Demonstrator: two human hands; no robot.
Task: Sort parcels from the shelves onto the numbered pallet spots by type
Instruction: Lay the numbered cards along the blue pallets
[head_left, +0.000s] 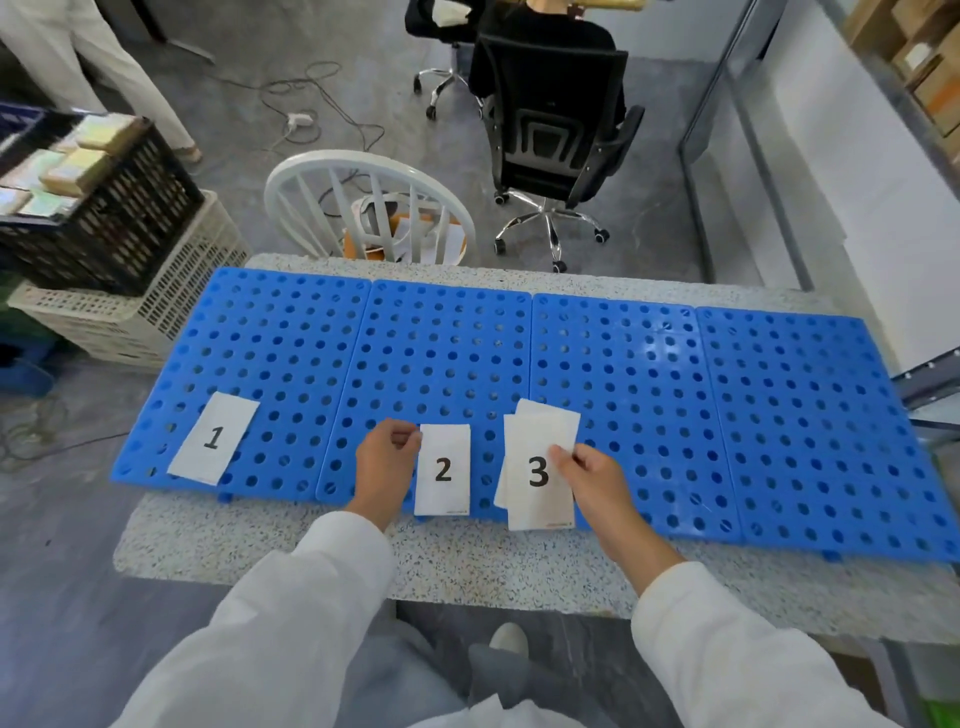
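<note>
Four blue perforated pallet panels (291, 338) lie edge to edge, left to right, on a speckled tabletop (467, 566). Card "1" (213, 439) lies flat and slightly tilted at the near edge of the leftmost panel, well apart from both hands. Card "2" (442, 470) lies at the near edge of the second panel, its near end reaching past the panel rim. The left grip (387, 462) is narrow and pinches the far-left corner of this card between thumb and fingertips. Card "3" (537, 483) tops a small fanned stack of white cards (530, 410) over the seam of the second and third panels. The right grip (595, 480) holds this stack at its right edge, thumb on the top face; whether the stack rests on the panel cannot be told. Far left, a black crate (119, 218) carrying parcels (78, 166) stands on a beige crate (182, 291). Beyond the tabletop stand a white chair (363, 208) and an occupied black office chair (556, 130).
</note>
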